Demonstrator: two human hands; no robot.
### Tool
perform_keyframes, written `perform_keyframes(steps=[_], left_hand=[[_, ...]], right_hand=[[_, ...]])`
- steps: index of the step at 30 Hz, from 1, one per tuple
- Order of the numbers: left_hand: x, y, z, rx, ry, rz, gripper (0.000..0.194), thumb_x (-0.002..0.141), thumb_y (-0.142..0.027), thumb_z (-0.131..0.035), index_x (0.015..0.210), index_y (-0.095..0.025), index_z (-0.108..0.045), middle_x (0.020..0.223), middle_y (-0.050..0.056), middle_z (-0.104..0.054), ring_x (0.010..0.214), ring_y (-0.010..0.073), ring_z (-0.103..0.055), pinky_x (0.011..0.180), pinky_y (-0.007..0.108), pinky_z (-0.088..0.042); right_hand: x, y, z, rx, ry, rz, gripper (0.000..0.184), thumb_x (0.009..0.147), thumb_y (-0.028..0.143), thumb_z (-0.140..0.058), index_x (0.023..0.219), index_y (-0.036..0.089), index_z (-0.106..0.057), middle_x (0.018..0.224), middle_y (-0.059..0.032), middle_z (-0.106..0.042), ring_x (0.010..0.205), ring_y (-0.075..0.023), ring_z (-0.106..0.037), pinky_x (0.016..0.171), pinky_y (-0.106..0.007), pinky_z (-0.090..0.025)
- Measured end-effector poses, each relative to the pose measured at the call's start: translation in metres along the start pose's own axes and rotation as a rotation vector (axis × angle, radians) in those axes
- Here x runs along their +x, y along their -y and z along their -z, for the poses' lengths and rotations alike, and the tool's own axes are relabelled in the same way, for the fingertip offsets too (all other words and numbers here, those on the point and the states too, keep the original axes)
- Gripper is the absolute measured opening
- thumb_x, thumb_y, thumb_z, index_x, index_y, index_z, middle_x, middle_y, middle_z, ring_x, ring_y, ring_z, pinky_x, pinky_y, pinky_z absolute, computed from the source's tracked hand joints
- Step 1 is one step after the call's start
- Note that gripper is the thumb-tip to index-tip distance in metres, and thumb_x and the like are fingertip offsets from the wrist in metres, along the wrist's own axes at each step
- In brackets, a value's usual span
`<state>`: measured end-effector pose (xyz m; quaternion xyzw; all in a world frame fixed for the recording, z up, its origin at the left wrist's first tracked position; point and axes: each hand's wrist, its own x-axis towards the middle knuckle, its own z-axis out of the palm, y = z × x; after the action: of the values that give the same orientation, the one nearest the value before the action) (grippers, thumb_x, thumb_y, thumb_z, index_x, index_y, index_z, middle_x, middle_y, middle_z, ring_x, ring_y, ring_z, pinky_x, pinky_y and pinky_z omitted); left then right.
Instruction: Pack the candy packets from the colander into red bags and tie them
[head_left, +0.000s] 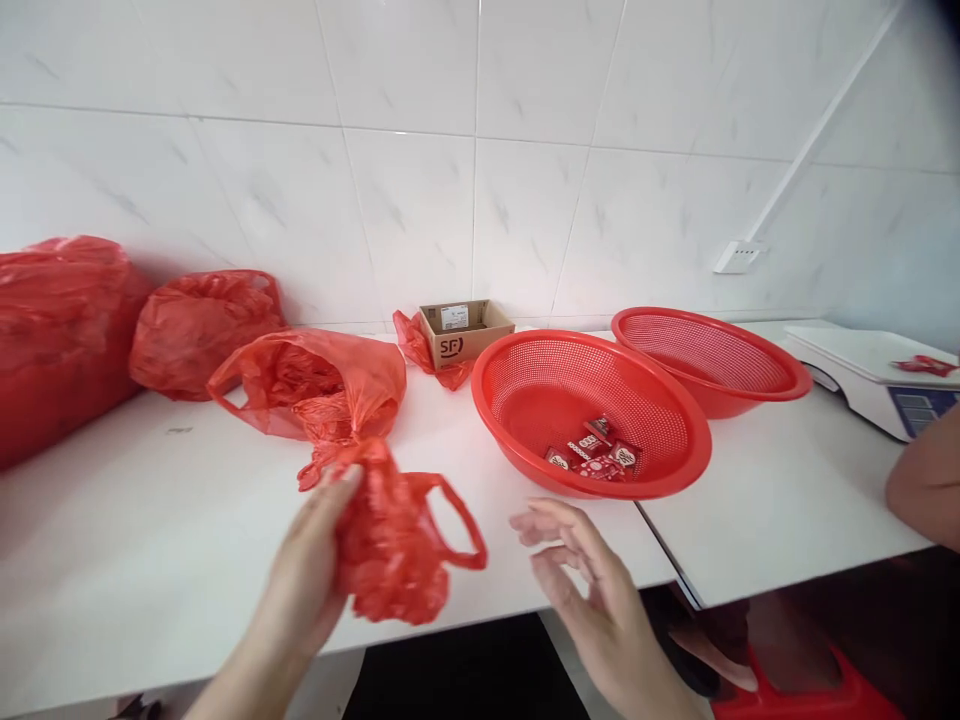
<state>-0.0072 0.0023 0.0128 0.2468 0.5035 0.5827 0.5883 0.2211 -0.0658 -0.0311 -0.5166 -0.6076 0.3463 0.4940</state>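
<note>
My left hand (311, 555) grips a crumpled red plastic bag (394, 550) above the front of the table; one of its loop handles sticks out to the right. Just beyond it, an open red plastic bag (367, 380) lies on its side with more thin red bags (326, 415) spilling from its mouth. My right hand (581, 590) is empty, fingers apart and slightly curled, below the near rim of a red plastic colander (517, 440). Several small red and dark printed packets (596, 455) lie in the bottom of that colander.
Two full red bags (206, 335) (60, 340) stand at the left by the wall. A small cardboard box (469, 345) sits at the back. A second colander (780, 380) and a white scale (847, 355) stand right, near another person's arm (926, 480).
</note>
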Motion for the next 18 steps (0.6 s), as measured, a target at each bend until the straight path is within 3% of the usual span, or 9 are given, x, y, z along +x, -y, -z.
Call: perform_keyframes(steps=[2, 3, 5, 6, 8, 12, 15, 18], left_hand=[[-0.005, 0.016, -0.011, 0.034, 0.206, 0.029, 0.034, 0.069, -0.039, -0.078, 0.092, -0.017, -0.064, 0.076, 0.003, -0.068, 0.060, 0.0163, -0.063, 0.056, 0.026, -0.052], [-0.006, 0.021, -0.013, 0.048, 0.281, 0.031, 0.036, 0.071, -0.039, -0.077, 0.097, -0.018, -0.064, 0.082, 0.004, -0.069, 0.066, 0.0166, -0.065, 0.061, 0.026, -0.053], [-0.004, 0.026, -0.012, 0.066, 0.352, 0.007, 0.032, 0.074, -0.036, -0.076, 0.098, -0.018, -0.064, 0.088, 0.004, -0.069, 0.072, 0.0159, -0.064, 0.068, 0.026, -0.053], [-0.002, 0.026, -0.008, 0.064, 0.345, -0.017, 0.028, 0.076, -0.035, -0.075, 0.096, -0.019, -0.064, 0.088, 0.003, -0.068, 0.073, 0.0148, -0.063, 0.068, 0.026, -0.053], [0.006, 0.022, 0.005, 0.039, 0.295, -0.067, 0.022, 0.079, -0.033, -0.072, 0.094, -0.019, -0.064, 0.090, 0.002, -0.066, 0.076, 0.0136, -0.061, 0.068, 0.024, -0.052], [0.023, 0.012, 0.039, -0.068, 0.193, -0.090, 0.021, 0.077, -0.028, -0.073, 0.093, -0.020, -0.062, 0.102, 0.003, -0.065, 0.084, 0.0147, -0.062, 0.069, 0.025, -0.054], [0.033, 0.013, 0.059, -0.146, 0.055, -0.155, 0.030, 0.065, -0.023, -0.083, 0.080, -0.019, -0.057, 0.082, -0.003, -0.062, 0.062, 0.0073, -0.055, 0.052, 0.016, -0.048], [0.037, 0.023, 0.068, -0.158, -0.047, -0.180, 0.039, 0.057, -0.022, -0.087, 0.076, -0.019, -0.053, 0.065, -0.008, -0.052, 0.047, 0.0026, -0.039, 0.037, 0.011, -0.031]], right_hand=[[0.008, 0.008, -0.013, 0.025, 0.108, 0.023, 0.054, 0.085, 0.042, -0.064, 0.134, 0.028, -0.046, 0.131, -0.0090, -0.058, 0.112, -0.0225, -0.059, 0.094, -0.035, -0.049], [0.012, 0.010, -0.019, 0.032, 0.145, 0.027, 0.052, 0.084, 0.042, -0.065, 0.131, 0.027, -0.049, 0.126, -0.0082, -0.060, 0.108, -0.0216, -0.060, 0.093, -0.034, -0.049], [0.021, 0.008, -0.025, 0.043, 0.176, -0.002, 0.030, 0.088, 0.041, -0.061, 0.111, 0.023, -0.060, 0.102, -0.0051, -0.067, 0.090, -0.0177, -0.063, 0.083, -0.030, -0.051], [0.024, 0.005, -0.026, 0.053, 0.170, -0.027, 0.022, 0.090, 0.040, -0.057, 0.099, 0.021, -0.061, 0.089, -0.0034, -0.067, 0.080, -0.0158, -0.062, 0.076, -0.028, -0.050], [0.027, -0.003, -0.021, 0.084, 0.128, -0.068, 0.023, 0.092, 0.041, -0.053, 0.085, 0.020, -0.059, 0.076, -0.0013, -0.063, 0.071, -0.0140, -0.059, 0.069, -0.025, -0.049], [0.027, -0.015, -0.002, 0.122, -0.019, -0.080, 0.023, 0.090, 0.042, -0.056, 0.084, 0.020, -0.058, 0.073, -0.0005, -0.059, 0.072, -0.0140, -0.058, 0.069, -0.024, -0.049], [0.026, -0.019, 0.004, 0.167, -0.155, -0.062, 0.021, 0.090, 0.042, -0.057, 0.087, 0.021, -0.058, 0.075, -0.0004, -0.058, 0.073, -0.0143, -0.058, 0.070, -0.025, -0.051], [0.022, -0.014, 0.002, 0.207, -0.158, -0.037, 0.020, 0.091, 0.041, -0.055, 0.088, 0.021, -0.057, 0.082, -0.0029, -0.060, 0.077, -0.0164, -0.061, 0.071, -0.029, -0.055]])
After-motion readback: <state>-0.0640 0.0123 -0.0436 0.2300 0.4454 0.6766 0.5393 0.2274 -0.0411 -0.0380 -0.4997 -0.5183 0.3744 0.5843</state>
